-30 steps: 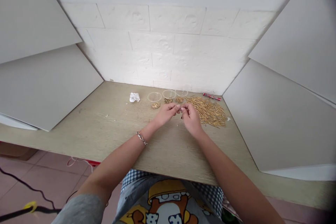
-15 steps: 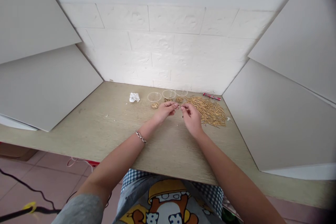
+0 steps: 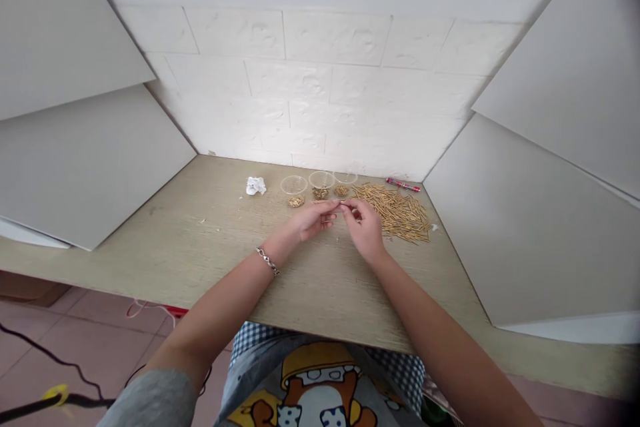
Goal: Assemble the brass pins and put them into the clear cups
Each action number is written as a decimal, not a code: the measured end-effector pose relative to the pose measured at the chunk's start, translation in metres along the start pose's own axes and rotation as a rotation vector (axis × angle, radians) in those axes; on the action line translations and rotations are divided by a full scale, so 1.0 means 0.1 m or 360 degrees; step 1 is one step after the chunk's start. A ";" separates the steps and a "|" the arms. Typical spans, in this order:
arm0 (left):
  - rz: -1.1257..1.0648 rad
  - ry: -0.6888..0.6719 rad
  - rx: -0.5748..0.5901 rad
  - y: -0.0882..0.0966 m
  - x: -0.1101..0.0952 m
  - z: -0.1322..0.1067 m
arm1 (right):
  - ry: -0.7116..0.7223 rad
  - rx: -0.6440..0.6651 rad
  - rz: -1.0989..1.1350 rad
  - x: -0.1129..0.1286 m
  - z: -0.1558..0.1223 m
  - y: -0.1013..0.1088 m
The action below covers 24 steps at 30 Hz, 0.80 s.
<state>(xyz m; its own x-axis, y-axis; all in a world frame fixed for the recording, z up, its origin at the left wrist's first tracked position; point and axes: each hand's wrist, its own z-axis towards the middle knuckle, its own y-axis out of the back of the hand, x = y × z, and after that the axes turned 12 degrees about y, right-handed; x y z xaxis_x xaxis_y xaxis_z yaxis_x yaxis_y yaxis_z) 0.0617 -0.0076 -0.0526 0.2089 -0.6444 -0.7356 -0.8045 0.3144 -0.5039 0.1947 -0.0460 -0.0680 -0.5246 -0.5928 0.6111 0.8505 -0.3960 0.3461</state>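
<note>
My left hand (image 3: pixel 315 219) and my right hand (image 3: pixel 363 227) meet over the middle of the wooden table (image 3: pixel 210 247), fingertips pinched together. Between them they hold a thin gold stick (image 3: pixel 344 208), too small to see in detail. A heap of the same gold sticks (image 3: pixel 397 211) lies just right of my right hand. Three small clear plastic cups (image 3: pixel 294 185) stand in a row just beyond my hands, each with a little clump of gold pieces (image 3: pixel 297 201) in front of it. A metal bracelet (image 3: pixel 268 261) is on my left wrist.
A crumpled white paper scrap (image 3: pixel 256 185) lies left of the cups. A red pen (image 3: pixel 403 185) lies by the back wall. White panels (image 3: pixel 90 167) close in the table on both sides, with a white brick wall behind. Cables (image 3: pixel 45 373) run over the floor at lower left.
Both hands stayed together near the cups, shifting only slightly; the fingers keep working the small gold piece between them.
</note>
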 end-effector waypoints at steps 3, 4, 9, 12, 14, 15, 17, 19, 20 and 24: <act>0.0019 0.0015 0.0000 0.00 0.00 -0.01 | 0.0018 -0.0066 -0.0028 0.00 0.00 0.00; 0.0026 0.0019 0.0000 0.00 0.00 -0.01 | 0.0035 -0.0068 -0.0044 0.00 0.00 0.00; 0.0034 0.0013 -0.0005 0.00 -0.01 -0.01 | 0.0053 0.0004 -0.0136 -0.01 0.01 0.03; 0.0062 -0.0022 -0.0019 0.00 -0.01 -0.01 | -0.0009 0.0038 -0.0127 -0.03 0.02 0.04; 0.0094 -0.0068 -0.0023 -0.01 0.00 -0.01 | -0.0052 0.0026 -0.0084 -0.03 0.03 0.03; 0.0106 -0.0096 -0.0018 -0.01 0.00 -0.01 | -0.0079 0.0016 -0.0056 -0.03 0.03 0.03; 0.0126 -0.0148 0.0004 -0.01 0.01 -0.01 | -0.0135 0.0005 -0.0005 -0.03 0.03 0.03; 0.0160 -0.0198 0.0018 -0.01 0.01 0.00 | -0.0169 0.0024 0.0025 -0.01 0.04 0.03; 0.0188 -0.0223 0.0019 -0.01 0.01 0.00 | -0.0175 0.0042 0.0036 -0.01 0.04 0.03; 0.0301 -0.0304 -0.0020 0.00 -0.01 0.00 | -0.0203 0.0120 0.0090 -0.01 0.05 0.04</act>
<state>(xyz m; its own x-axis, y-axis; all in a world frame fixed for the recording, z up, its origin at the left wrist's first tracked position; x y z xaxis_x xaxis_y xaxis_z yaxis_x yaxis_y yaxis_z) 0.0615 -0.0065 -0.0517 0.1542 -0.4315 -0.8888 -0.8459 0.4072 -0.3444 0.1985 -0.0438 -0.0635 -0.4709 -0.5168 0.7150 0.8815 -0.3076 0.3582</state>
